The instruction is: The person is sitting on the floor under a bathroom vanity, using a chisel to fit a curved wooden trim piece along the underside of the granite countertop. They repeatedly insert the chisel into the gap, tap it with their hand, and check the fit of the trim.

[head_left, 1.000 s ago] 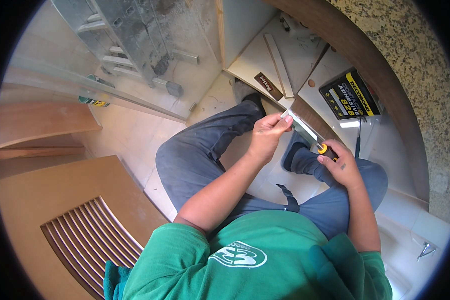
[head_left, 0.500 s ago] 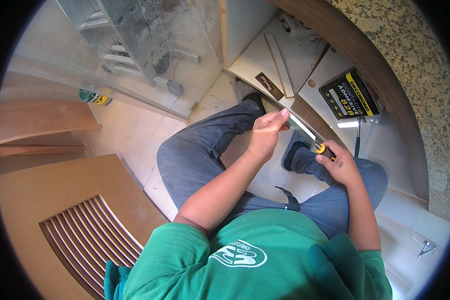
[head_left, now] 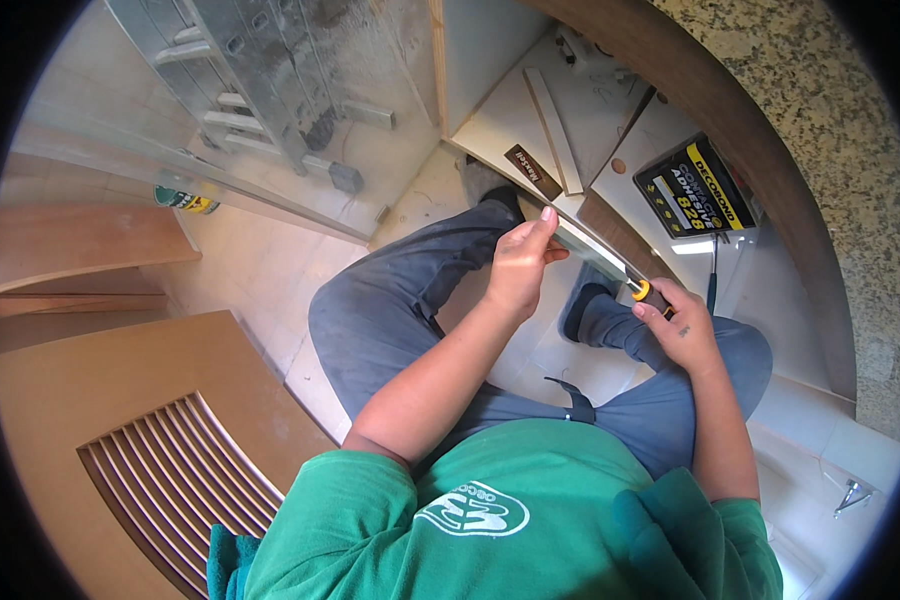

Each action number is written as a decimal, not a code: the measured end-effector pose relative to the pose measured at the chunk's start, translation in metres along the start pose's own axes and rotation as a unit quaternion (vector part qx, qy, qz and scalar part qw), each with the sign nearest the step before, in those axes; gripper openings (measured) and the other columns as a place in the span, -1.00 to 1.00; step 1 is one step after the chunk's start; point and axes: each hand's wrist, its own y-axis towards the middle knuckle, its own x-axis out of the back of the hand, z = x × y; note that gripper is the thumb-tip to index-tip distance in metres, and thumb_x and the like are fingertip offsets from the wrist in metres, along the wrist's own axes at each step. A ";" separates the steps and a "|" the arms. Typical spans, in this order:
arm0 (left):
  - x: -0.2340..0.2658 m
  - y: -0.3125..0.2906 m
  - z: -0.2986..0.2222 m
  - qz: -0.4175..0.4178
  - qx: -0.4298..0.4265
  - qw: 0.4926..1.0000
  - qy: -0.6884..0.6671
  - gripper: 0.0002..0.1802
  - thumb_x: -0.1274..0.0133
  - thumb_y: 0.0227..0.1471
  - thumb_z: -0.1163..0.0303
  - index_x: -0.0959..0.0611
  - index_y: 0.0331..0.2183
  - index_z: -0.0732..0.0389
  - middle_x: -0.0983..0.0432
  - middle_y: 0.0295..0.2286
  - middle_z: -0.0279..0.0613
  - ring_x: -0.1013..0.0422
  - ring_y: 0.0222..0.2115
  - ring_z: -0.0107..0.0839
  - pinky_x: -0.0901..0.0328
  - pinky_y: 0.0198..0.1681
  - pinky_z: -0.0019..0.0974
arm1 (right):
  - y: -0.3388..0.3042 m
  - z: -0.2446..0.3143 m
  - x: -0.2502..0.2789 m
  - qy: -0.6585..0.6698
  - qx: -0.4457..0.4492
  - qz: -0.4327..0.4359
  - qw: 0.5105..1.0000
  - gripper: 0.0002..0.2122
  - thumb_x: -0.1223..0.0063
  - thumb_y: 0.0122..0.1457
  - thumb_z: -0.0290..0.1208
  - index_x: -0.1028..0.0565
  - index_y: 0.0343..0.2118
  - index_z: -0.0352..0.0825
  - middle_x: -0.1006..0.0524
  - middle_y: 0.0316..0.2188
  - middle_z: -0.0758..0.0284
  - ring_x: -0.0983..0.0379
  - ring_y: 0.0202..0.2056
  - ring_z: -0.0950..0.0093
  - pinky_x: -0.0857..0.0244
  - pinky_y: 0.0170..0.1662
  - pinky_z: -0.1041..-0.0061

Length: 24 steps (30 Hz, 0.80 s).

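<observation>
My right hand [head_left: 682,325] is wrapped around the dark, yellow-ringed handle of a screwdriver [head_left: 652,295]. Its short metal shaft points up and left, toward the pale lower front edge of the curved cabinet [head_left: 602,250]. My left hand [head_left: 522,268] hovers just left of that edge, thumb raised and fingers curled in a pinch. Whatever lies between those fingertips, if anything, is too small to make out. Both hands are above my bent legs, a short distance apart.
Inside the cabinet stand a black and yellow adhesive tin [head_left: 695,190], a white strip [head_left: 554,130] and a small brown label plate [head_left: 532,172]. A ladder [head_left: 260,80] shows behind the glass panel. A louvred wooden panel [head_left: 45,400] lies left, with a small green tin [head_left: 185,200] beyond.
My left hand has drawn back a little to the left, baring more of the pale edge. The screwdriver stays in my right hand, its handle tilted slightly differently.
</observation>
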 end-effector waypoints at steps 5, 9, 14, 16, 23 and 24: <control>-0.001 0.000 -0.002 0.018 0.004 1.000 -0.019 -0.57 -0.09 0.27 -0.01 -0.66 -0.37 0.19 -0.56 -0.42 -0.32 -0.44 -0.34 -0.50 -0.34 -0.16 -0.33 | -0.002 -0.008 -0.001 -0.024 0.020 -0.032 0.999 -0.58 -0.39 0.06 -0.24 -0.59 -0.10 -0.43 -0.66 -0.21 0.12 -0.60 -0.20 0.20 -0.42 -0.07 0.38; 0.002 0.004 -0.002 -0.003 0.008 1.000 -0.026 -0.54 -0.04 0.29 -0.02 -0.64 -0.39 0.19 -0.57 -0.43 -0.26 -0.47 -0.37 -0.44 -0.35 -0.14 -0.29 | -0.003 -0.009 0.000 -0.029 0.018 -0.033 0.999 -0.60 -0.38 0.07 -0.27 -0.59 -0.11 -0.44 -0.65 -0.21 0.13 -0.60 -0.20 0.24 -0.41 -0.06 0.42; 0.014 0.013 -0.011 -0.047 -0.003 0.999 -0.016 -0.50 0.00 0.31 -0.03 -0.55 -0.49 0.18 -0.50 -0.58 -0.23 -0.45 -0.45 -0.35 -0.37 -0.14 -0.24 | -0.003 -0.002 0.003 0.044 0.010 -0.018 0.999 -0.66 -0.36 0.09 -0.33 -0.58 -0.13 -0.43 -0.63 -0.31 0.21 -0.55 -0.30 0.31 -0.38 -0.14 0.46; 0.014 0.012 -0.013 -0.057 -0.013 0.998 0.000 -0.51 0.00 0.32 0.00 -0.53 -0.52 0.17 -0.45 -0.64 -0.25 -0.45 -0.47 -0.35 -0.37 -0.15 -0.26 | -0.002 0.004 0.006 0.026 0.021 -0.021 0.999 -0.67 -0.35 0.10 -0.34 -0.58 -0.15 -0.43 -0.61 -0.34 0.23 -0.53 -0.33 0.33 -0.37 -0.17 0.47; 0.005 0.008 -0.009 0.001 -0.068 0.998 0.013 -0.66 0.03 0.35 0.14 -0.58 -0.30 0.23 -0.51 -0.40 -0.27 -0.46 -0.32 -0.38 -0.37 -0.12 -0.27 | -0.003 0.005 0.006 0.018 0.021 -0.026 0.999 -0.68 -0.33 0.12 -0.31 -0.57 -0.16 -0.42 -0.59 -0.37 0.22 -0.50 -0.35 0.36 -0.35 -0.20 0.47; 0.000 0.006 -0.011 0.006 -0.077 0.997 0.014 -0.68 0.04 0.35 0.16 -0.58 -0.24 0.24 -0.52 -0.34 -0.27 -0.46 -0.28 -0.39 -0.37 -0.11 -0.26 | -0.004 0.005 0.006 0.016 0.018 -0.028 0.999 -0.68 -0.33 0.12 -0.31 -0.57 -0.16 -0.42 -0.59 -0.37 0.22 -0.50 -0.35 0.36 -0.35 -0.20 0.47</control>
